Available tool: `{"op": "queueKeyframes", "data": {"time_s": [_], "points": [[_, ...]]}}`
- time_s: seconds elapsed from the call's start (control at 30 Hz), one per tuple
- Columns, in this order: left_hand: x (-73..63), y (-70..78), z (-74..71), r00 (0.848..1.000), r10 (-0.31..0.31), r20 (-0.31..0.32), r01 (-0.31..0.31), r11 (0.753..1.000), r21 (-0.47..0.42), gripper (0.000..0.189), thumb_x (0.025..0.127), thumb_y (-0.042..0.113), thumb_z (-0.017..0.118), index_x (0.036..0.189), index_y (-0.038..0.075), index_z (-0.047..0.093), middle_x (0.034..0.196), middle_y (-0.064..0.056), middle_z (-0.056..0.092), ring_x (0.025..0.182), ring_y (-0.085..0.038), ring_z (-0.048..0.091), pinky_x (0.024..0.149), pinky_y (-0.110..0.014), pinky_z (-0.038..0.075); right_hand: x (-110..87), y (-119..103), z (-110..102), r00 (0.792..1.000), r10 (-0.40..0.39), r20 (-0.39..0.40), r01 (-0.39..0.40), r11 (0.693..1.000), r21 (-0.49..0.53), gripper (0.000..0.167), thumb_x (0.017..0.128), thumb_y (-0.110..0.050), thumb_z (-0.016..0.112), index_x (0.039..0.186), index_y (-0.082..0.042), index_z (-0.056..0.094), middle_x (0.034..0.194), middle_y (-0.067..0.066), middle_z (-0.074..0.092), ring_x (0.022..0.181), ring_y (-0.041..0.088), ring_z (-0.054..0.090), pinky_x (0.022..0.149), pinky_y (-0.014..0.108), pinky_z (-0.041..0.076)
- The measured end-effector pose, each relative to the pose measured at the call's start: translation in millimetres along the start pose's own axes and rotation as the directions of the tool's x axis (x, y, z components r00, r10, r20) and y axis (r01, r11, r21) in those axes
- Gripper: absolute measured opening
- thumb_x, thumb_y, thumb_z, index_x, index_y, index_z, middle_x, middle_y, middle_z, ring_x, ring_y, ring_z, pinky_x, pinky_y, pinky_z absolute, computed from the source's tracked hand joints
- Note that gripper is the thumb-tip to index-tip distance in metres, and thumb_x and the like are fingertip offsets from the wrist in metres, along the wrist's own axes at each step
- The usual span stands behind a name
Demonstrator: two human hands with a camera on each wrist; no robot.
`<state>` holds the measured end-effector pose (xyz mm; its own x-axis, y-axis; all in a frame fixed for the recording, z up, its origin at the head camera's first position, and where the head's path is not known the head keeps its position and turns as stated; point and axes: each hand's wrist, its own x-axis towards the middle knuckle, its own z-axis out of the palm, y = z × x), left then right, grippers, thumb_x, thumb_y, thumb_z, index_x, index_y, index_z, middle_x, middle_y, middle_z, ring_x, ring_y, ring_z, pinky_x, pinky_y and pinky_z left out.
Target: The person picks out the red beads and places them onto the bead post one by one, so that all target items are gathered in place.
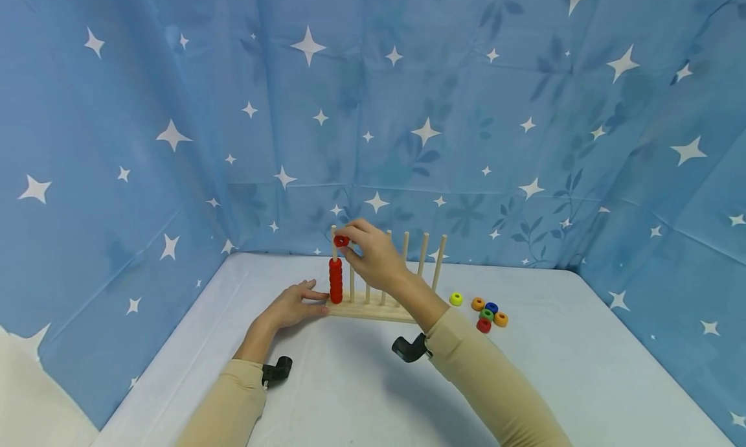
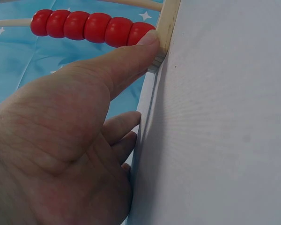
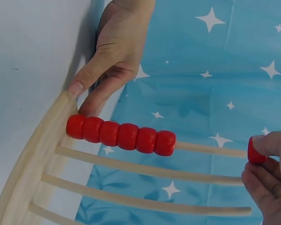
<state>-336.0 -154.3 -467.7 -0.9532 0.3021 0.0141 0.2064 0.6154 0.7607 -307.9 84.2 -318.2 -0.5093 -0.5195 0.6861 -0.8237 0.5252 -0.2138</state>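
Note:
A wooden peg rack (image 1: 373, 313) stands on the table with a row of upright pegs. Several red beads (image 1: 335, 281) are stacked on its leftmost peg, filling the lower part. My right hand (image 1: 375, 256) pinches another red bead (image 3: 256, 151) between thumb and fingers, right at the tip of that same peg. At the left end of the base, my left hand (image 1: 294, 306) grips the wood, its thumb (image 2: 147, 40) on the front edge and a finger behind. The left hand's other fingers rest by the tabletop. The remaining pegs (image 3: 150, 197) carry no beads in the right wrist view.
Right of the rack, a yellow-green bead (image 1: 456, 298) lies alone. Farther right sits a loose cluster with orange beads (image 1: 500, 319), a blue bead (image 1: 492, 308), a green bead (image 1: 486, 314) and a red bead (image 1: 483, 325). A blue star-patterned curtain (image 1: 373, 142) surrounds the white table (image 1: 338, 395).

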Motion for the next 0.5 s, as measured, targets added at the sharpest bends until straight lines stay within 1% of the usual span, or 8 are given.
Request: {"op": "queueKeyframes", "data": {"time_s": [0.13, 0.3, 0.5], "points": [[-0.2, -0.1, -0.2, 1.0, 0.01, 0.002, -0.01, 1.0, 0.006, 0.043, 0.09, 0.037, 0.082, 0.128, 0.02, 0.077, 0.166, -0.018, 0.038, 0.159, -0.043, 0.02, 0.124, -0.07, 0.018, 5.1, -2, 0, 1.0, 0.017, -0.008, -0.017, 1.0, -0.024, 0.027, 0.097, -0.003, 0.071, 0.124, -0.006, 0.073, 0.117, 0.006, 0.07, 0.099, 0.023, 0.07, 0.088, 0.03, 0.06], [-0.1, -1.0, -0.3, 1.0, 0.013, -0.001, -0.013, 1.0, 0.007, 0.042, 0.09, 0.035, 0.082, 0.129, 0.019, 0.077, 0.166, -0.019, 0.039, 0.159, -0.043, 0.02, 0.123, -0.071, 0.018, 12.4, -3, 0, 1.0, 0.007, -0.003, -0.007, 0.998, -0.059, 0.027, 0.097, -0.002, 0.071, 0.124, -0.005, 0.074, 0.117, 0.007, 0.069, 0.1, 0.023, 0.071, 0.086, 0.03, 0.061], [-0.6, 0.1, -0.9, 1.0, 0.006, 0.007, -0.006, 1.0, -0.004, 0.042, 0.09, 0.034, 0.083, 0.129, 0.019, 0.076, 0.166, -0.019, 0.038, 0.159, -0.043, 0.019, 0.123, -0.071, 0.017, 19.4, 1, 1, 1.0, 0.006, -0.006, -0.006, 0.997, -0.076, 0.027, 0.098, -0.003, 0.071, 0.125, -0.004, 0.074, 0.121, 0.01, 0.069, 0.105, 0.024, 0.072, 0.088, 0.03, 0.061]]}}
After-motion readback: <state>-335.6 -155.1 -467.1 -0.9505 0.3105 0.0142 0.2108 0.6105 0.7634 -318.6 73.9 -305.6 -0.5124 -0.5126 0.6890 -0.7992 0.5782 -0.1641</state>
